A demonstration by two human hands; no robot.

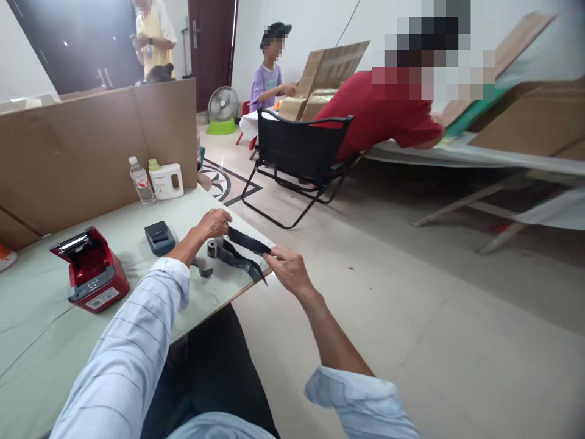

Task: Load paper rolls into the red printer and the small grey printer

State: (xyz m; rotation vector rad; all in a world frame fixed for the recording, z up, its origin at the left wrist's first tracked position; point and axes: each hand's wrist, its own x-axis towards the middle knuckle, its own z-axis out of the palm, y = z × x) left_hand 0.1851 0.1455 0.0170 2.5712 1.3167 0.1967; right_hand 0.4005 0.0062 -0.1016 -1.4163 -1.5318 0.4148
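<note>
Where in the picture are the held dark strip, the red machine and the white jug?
Dark strip [248,241]: head view, midway along its held stretch.
Red machine [95,281]: head view, on its grey front panel.
White jug [161,184]: head view, on the middle of its body.

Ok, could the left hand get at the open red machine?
Probably yes: the red machine stands beside the left sleeve and nothing lies over it, though the left hand would likely first release the dark strip.

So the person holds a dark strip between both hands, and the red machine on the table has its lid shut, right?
Not quite: in the head view, the lid of the red machine stands open. The left hand and right hand do hold the dark strip.
</note>
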